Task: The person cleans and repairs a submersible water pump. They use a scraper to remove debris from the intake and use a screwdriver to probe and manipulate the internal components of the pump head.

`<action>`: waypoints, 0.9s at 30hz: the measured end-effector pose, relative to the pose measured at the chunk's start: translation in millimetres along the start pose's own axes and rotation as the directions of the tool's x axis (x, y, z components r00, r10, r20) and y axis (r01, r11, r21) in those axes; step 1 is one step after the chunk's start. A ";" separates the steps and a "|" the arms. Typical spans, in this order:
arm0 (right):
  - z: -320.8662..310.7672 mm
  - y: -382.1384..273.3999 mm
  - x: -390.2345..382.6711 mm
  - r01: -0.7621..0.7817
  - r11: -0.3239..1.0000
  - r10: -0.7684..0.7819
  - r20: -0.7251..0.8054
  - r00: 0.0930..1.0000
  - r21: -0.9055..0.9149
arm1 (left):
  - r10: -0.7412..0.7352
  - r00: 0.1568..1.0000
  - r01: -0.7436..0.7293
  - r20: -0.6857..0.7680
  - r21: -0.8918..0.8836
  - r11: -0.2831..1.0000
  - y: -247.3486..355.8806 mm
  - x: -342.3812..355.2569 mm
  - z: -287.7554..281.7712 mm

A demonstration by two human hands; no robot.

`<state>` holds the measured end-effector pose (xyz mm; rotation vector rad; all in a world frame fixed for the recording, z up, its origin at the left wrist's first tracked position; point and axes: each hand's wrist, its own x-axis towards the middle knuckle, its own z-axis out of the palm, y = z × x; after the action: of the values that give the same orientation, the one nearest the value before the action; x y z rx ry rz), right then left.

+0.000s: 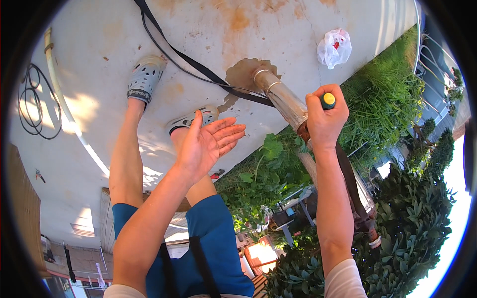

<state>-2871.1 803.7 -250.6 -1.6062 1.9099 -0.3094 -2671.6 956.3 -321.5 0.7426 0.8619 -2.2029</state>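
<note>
My right hand [326, 116] is closed in a fist round a screwdriver [328, 101], whose dark green handle ends in a yellow cap. Its blade is hidden below the fist. Beneath that hand lies a long metal pump-like tube [285, 99] with a clamp band near its far end and a rusty brown part by my wrist. Whether the screwdriver touches the tube I cannot tell. My left hand [206, 144] hangs in the air to the left of the tube, palm up, fingers stretched out and smudged, with nothing in it.
A dark wet patch [243, 74] spreads under the tube's far end. A black strap-like hose [198, 69] runs to the tube. On the concrete [198, 30] are a white plastic bag [334, 48], a pale pipe [62, 99] and a coiled black cable [37, 102]. Grass [382, 89] borders the right.
</note>
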 end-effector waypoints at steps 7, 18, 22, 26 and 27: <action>21.7 0.5 -114.2 -0.039 0.988 0.030 0.060 0.998 0.151 | 0.006 0.999 -0.005 0.043 -0.035 0.999 -4.3 -1.8 -1.9; -30.2 42.4 -346.6 -0.757 0.653 0.743 0.173 0.646 0.020 | 0.097 0.995 -0.098 0.029 0.054 0.994 23.1 -59.2 4.9; -63.7 48.7 -421.2 -0.872 0.485 0.874 0.059 0.482 -0.058 | 0.190 0.977 -0.206 0.101 0.181 0.962 50.7 -98.7 65.6; -84.3 30.0 -456.0 -0.935 0.347 0.934 0.119 0.337 -0.076 | 0.351 0.932 -0.358 0.090 0.374 0.856 100.0 -175.7 111.2; -90.0 20.7 -460.0 -0.946 0.320 0.942 0.121 0.312 -0.050 | 0.382 0.920 -0.381 0.083 0.412 0.828 111.6 -199.3 116.6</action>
<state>-2907.9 1227.2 -51.9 -0.1888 2.3508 0.2893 -2495.2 878.2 -152.4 1.0236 0.1941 -2.0299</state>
